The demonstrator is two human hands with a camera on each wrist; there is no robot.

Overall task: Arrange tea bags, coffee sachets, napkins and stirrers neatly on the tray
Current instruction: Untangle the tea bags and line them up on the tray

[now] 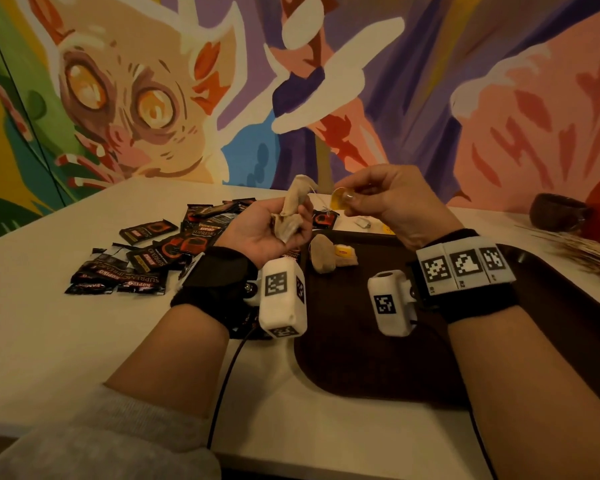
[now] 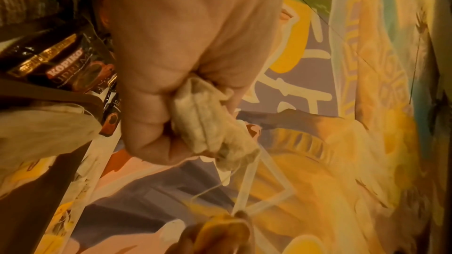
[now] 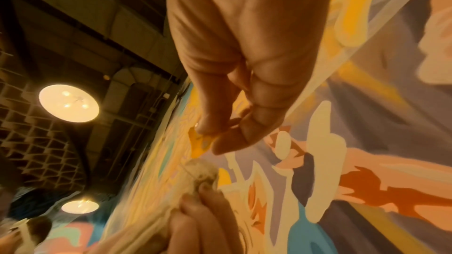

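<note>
Tea bags (image 1: 290, 216) are clutched as a crumpled bunch in the left hand (image 1: 264, 233), raised above the table (image 1: 49, 341) just left of the brown tray (image 1: 378, 368); a yellow tag (image 1: 338, 201) is pinched by the right hand (image 1: 388, 202), joined by thin string; light, soft and easily torn, they are judged best taken by paper edges or tags; coffee sachets (image 1: 146, 258) lie scattered left.

Tabletop (image 1: 84, 341): pale, plain. Painted wall mural (image 1: 153, 98) behind it at 12 o'clock, big-eyed animal at 10 o'clock. Dark brown bowl (image 1: 556, 212) at 2 o'clock on tabletop. Right wrist view: round ceiling lamp (image 3: 69, 103) at 9 o'clock, second lamp (image 3: 80, 206) at 8 o'clock.
</note>
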